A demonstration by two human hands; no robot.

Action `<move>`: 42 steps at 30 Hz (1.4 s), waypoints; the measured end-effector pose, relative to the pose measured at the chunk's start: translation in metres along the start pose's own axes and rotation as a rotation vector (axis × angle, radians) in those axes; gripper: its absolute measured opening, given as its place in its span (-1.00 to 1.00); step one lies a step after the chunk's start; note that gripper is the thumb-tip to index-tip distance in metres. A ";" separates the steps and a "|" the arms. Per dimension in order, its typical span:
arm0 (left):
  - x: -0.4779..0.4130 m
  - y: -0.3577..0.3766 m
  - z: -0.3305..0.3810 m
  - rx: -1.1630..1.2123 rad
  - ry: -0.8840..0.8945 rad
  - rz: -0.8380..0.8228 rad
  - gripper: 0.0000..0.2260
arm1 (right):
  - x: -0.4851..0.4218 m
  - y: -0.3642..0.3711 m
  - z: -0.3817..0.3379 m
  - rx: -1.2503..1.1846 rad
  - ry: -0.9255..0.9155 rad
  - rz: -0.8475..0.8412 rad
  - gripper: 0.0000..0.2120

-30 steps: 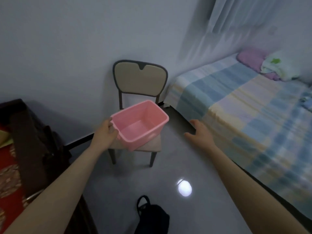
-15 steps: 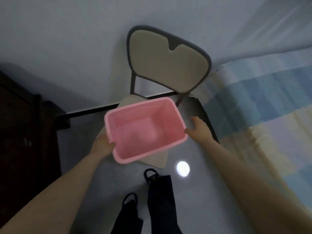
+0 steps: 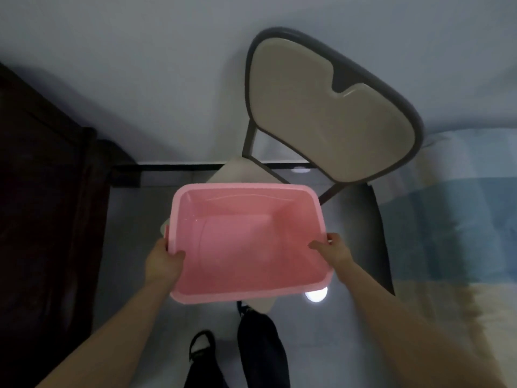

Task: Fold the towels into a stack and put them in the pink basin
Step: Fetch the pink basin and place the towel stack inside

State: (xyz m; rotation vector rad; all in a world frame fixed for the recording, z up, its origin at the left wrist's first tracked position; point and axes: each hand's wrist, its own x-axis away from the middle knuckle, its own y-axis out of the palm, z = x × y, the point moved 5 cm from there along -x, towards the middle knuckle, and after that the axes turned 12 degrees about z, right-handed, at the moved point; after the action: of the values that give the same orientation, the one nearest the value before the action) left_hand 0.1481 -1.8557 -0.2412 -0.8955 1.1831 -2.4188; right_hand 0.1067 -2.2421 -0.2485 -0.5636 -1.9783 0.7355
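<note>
Head view: pink basin [image 3: 251,242] over chair [image 3: 333,113].
Hands: left hand [image 3: 163,261], right hand [image 3: 337,249] grip its rims.
Around: bed [image 3: 461,219] three o'clock.

The left arm [image 3: 112,329] and right arm [image 3: 405,320] are bare to the frame's edge. Below them are dark trousers [image 3: 263,348] and a black open-topped shoe [image 3: 201,347] (pale inside, sock or foot unclear).

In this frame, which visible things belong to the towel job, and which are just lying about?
Job: pink basin, empty, gripped at its side rims by the left hand and the right hand. No towels in view.
Lying about: chair behind and below the basin; bed at right; dark wooden furniture at left.
</note>
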 end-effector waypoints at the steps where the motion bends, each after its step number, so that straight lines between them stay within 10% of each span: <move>1: 0.003 -0.007 0.003 0.027 0.015 0.035 -0.75 | 0.000 -0.003 0.000 0.006 -0.005 0.007 -0.56; 6: 0.014 -0.072 -0.011 0.156 0.027 0.116 -0.78 | 0.034 -0.014 -0.034 0.077 -0.211 0.040 -0.81; 15: 0.058 -0.281 -0.116 0.395 -0.034 0.437 -0.85 | 0.229 0.021 -0.194 -0.014 -0.807 0.008 -0.62; 24: 0.218 -0.527 -0.375 0.604 -0.252 0.872 -0.80 | 0.583 0.168 -0.221 -0.068 -1.254 -0.264 -0.70; 42: 0.266 -0.727 -0.720 0.711 -0.485 1.088 -0.60 | 0.972 0.451 -0.196 0.003 -1.480 -0.575 -0.74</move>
State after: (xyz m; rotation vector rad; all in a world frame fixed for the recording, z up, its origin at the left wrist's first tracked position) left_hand -0.5205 -1.1129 0.1036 -0.3782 0.3596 -1.4014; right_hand -0.1376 -1.2403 0.1040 0.8480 -3.1947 0.8393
